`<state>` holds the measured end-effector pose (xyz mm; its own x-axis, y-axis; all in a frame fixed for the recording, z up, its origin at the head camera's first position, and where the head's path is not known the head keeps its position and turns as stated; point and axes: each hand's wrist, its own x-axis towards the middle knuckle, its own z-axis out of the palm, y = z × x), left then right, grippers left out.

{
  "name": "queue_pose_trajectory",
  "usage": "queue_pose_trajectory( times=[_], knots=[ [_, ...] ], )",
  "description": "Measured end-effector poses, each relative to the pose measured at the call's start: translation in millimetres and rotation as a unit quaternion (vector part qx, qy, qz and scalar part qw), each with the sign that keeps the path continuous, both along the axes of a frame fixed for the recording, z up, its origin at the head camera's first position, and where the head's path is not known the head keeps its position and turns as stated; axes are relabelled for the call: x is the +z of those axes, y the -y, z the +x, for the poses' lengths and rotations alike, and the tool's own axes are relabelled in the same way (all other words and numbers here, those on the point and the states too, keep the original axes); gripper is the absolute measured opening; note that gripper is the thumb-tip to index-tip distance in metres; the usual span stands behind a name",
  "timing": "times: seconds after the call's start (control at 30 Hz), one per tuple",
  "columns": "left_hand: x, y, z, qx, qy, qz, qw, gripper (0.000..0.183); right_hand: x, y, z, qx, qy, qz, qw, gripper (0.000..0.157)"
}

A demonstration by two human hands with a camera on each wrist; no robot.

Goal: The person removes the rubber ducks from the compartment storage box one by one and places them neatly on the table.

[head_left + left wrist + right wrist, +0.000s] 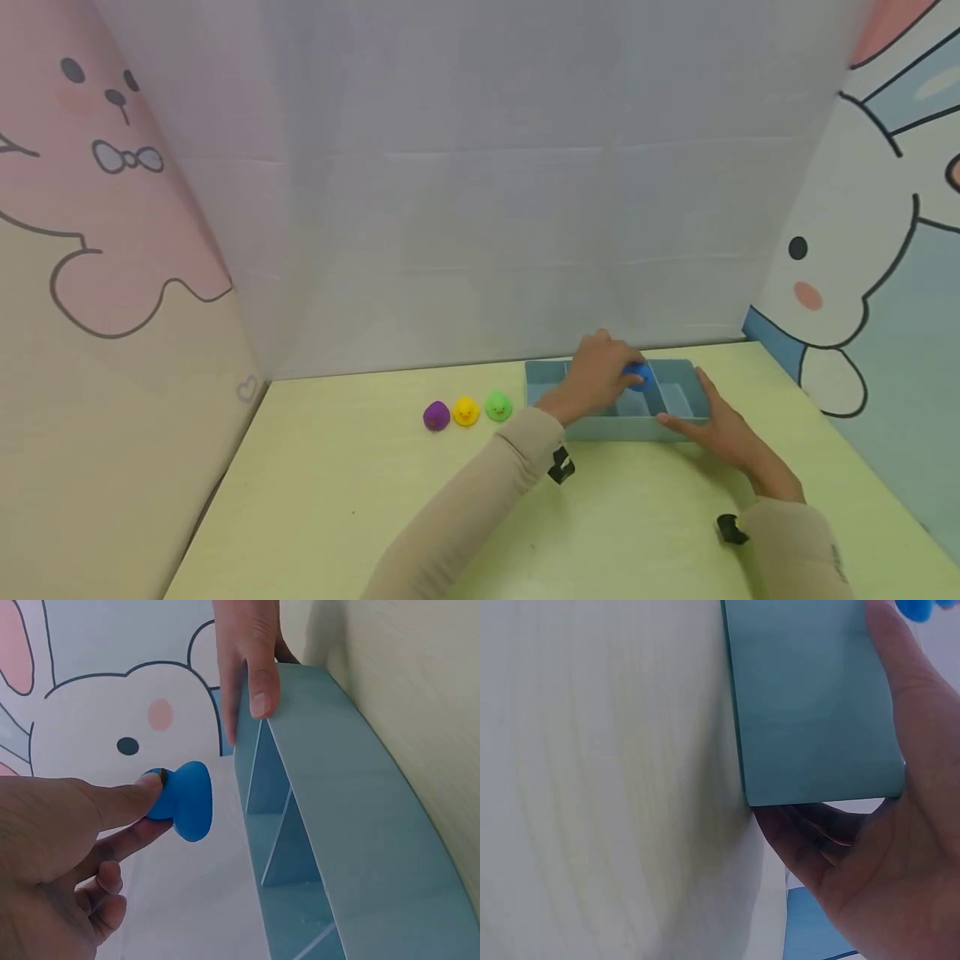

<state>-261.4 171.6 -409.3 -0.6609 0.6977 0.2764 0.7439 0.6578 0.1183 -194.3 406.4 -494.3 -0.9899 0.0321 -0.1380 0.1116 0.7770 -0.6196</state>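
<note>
My left hand (pixel 598 372) pinches a blue toy duck (pixel 193 802) between thumb and fingertips. It holds the duck above the right-middle part of a blue-green divided box (pixel 622 430). In the left wrist view the duck is apart from the box's rim. My right hand (pixel 723 429) grips the box's right end, its thumb on the front rim and its other fingers round the end wall, as the right wrist view shows. Left of the box, a purple duck (pixel 437 416), a yellow duck (pixel 466 411) and a green duck (pixel 498 407) stand in a row.
The box stands on a pale yellow table (pixel 337 500), close to the white back wall (pixel 450 250). Side panels with cartoon animals flank the table. My left forearm reaches across the box's left part and hides some of its compartments.
</note>
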Motion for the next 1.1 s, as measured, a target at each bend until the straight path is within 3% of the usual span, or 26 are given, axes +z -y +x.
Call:
queue_pose_trajectory(
  times=[0.27, 0.5, 0.73, 1.1],
  knots=[
    [3.3, 36, -4.4, 0.001, 0.023, 0.011, 0.9997, 0.034, 2.6, 3, -1.5, 0.0, -0.004, 0.004, 1.0, 0.122],
    [-1.2, 57, -4.0, -0.003, 0.041, 0.026, 0.9988, 0.033, 0.0, 3, -3.6, 0.003, -0.002, 0.007, 1.0, 0.121],
    [-8.9, 74, -4.2, 0.002, 0.037, 0.026, 0.999, 0.032, -2.7, -1, -0.3, 0.005, -0.003, 0.011, 1.0, 0.121],
    [-7.0, 98, -4.5, 0.013, 0.016, 0.032, 0.9993, 0.031, -3.1, -3, -0.5, 0.009, -0.004, 0.014, 1.0, 0.12]
  ],
)
